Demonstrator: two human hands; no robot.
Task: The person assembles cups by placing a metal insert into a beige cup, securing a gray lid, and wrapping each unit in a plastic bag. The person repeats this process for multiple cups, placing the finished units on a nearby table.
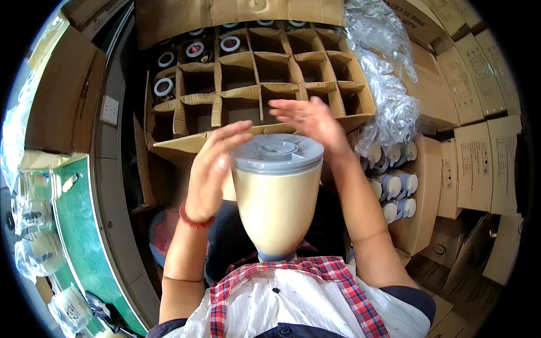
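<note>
A large tapered cream-coloured container [276,205] with a round grey lid [277,164] stands upright in front of my body, over my lap. Its narrow grey foot is close to my checked apron [360,290]. Beside the lid's left edge, my left hand [207,174] is open, fingers stretched forward and palm turned inward. My right hand [318,125] hangs open past the lid's far right edge, its fingers pointing left and slightly blurred. Neither hand grips anything; whether the left one brushes the lid is hard to tell.
Beyond my hands lies an open divided carton [194,142], with several lidded jars [163,87] in its left and back cells. Clear plastic wrap [389,93] hangs at its right. A box of grey-blue topped items [397,186] stands right; a green table [84,214] with wrapped jars, left.
</note>
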